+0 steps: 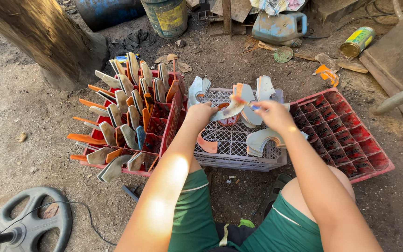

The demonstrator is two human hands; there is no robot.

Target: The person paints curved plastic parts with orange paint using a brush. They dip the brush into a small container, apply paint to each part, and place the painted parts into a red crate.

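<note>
So closest to the camera it's green shorts point(197, 219) and two bare forearms, with the legs cut off by the bottom edge. A grey spoked metal wheel point(33, 224) sits bottom left, partly out of frame, with a thin cable running off it.

The left hand point(199, 114) is curled around one end of a curved, pale crescent-shaped piece with an orange edge point(229, 109), fingers closed on it. The right hand point(269, 112) is pinched shut at the other end of the same piece, but I can't make out exactly what its fingertips are pressing, since the knuckles hide it. The piece hangs just above a white plastic lattice crate point(236, 140), which has more curved pieces lying in it and leaning on its far rim.

Left of that, touching it, a red plastic divided crate point(164, 140) is stuffed with similar curved pieces standing on end. On the right, another red divided crate point(346, 135) lies tilted.

All of it sits on a bare dirt ground point(24, 102). Farther back there's a thick tree trunk point(43, 37), a dark blue drum point(103, 11), a dirty green-and-yellow bucket point(166, 16), a blue plastic jug point(280, 28) and a yellow-green tin can on its side point(357, 41).
</note>
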